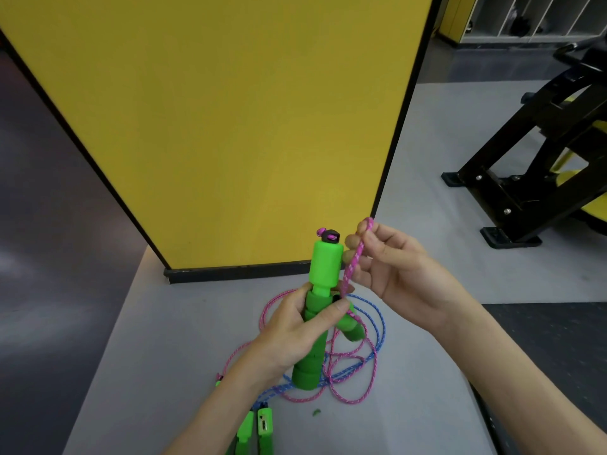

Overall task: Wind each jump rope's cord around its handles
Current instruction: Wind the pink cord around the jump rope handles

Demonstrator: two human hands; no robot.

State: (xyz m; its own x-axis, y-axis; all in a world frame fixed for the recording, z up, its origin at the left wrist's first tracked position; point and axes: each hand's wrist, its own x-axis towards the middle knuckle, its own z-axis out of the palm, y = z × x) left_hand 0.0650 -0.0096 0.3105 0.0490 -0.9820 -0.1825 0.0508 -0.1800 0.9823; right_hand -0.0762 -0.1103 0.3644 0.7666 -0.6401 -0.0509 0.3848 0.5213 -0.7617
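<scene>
Two hands: green handles [323, 290], pink cord [353, 262]

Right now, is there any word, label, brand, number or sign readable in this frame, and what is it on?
None can be read.
Green handle lying at the bottom edge: a small pale panel on it, too small and blurred to read.
Yellow panel: plain, no text.
Green handle in the left hand: no print shows.

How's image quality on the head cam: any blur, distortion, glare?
Head view: strong wide-angle distortion, the yellow panel edges splay outward; soft focus throughout, with the left hand, right hand and pink cord slightly smeared; a diffuse pale sheen on the dark floor at left; lighting flat, shadows faint on the grey table.
</scene>
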